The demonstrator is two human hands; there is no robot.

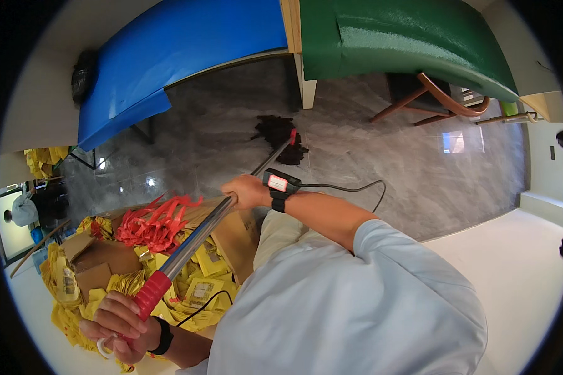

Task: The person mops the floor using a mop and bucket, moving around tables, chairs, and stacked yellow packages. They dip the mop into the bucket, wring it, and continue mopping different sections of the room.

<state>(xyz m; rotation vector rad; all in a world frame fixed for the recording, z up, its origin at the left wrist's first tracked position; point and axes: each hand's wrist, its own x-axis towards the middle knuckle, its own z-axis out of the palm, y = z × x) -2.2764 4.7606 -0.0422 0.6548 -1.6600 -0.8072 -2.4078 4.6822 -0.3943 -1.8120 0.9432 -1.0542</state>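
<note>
A mop with a metal pole (198,238) slants from the lower left up to the floor. My left hand (122,323) is wrapped around the end of its red grip (153,289), where a white ring (104,348) pokes out. Further along, my right hand (247,191) grasps the bare metal pole. A wrist-strapped device (281,183) with a cable sits on my right wrist, and a black band (162,335) circles the left one. The dark strip mop head (277,136) rests on the grey tiled floor (356,154), joined to the pole by a red connector (293,136).
Beside me at left, yellow printed packets (201,293), cardboard (105,258) and red plastic strips (157,222) are heaped. Ahead stand a blue-covered table (192,37) and a green-covered one (403,42), with a wooden chair (431,101). Another person (26,208) is far left.
</note>
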